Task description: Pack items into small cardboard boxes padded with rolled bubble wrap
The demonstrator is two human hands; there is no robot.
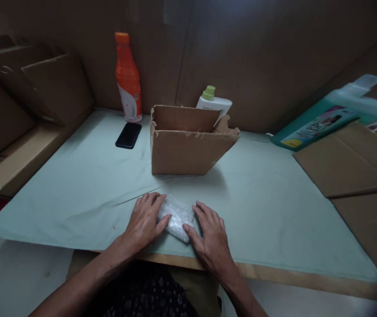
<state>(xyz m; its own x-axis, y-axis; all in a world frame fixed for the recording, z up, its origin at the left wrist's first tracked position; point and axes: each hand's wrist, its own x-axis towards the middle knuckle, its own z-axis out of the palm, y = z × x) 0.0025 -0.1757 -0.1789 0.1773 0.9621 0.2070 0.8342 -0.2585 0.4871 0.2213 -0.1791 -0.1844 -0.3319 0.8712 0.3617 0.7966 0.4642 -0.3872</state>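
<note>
A small packet in clear bubble wrap (177,216) lies on the pale green cloth near the front edge of the table. Whatever is inside the wrap cannot be made out. My left hand (146,219) grips its left side, thumb on top and fingers curled along the far left edge. On the opposite side, my right hand (210,231) holds the right edge, with the thumb at the near corner. Just beyond the packet stands an open cardboard box (188,152), its right side cut at a slant.
Behind the box are a white bottle with a green cap (213,103), an orange bottle (128,79) and a black phone (128,135). A green liquid jug (323,116) leans at the right beside cardboard flaps (353,158). More cardboard (56,88) stands at the left.
</note>
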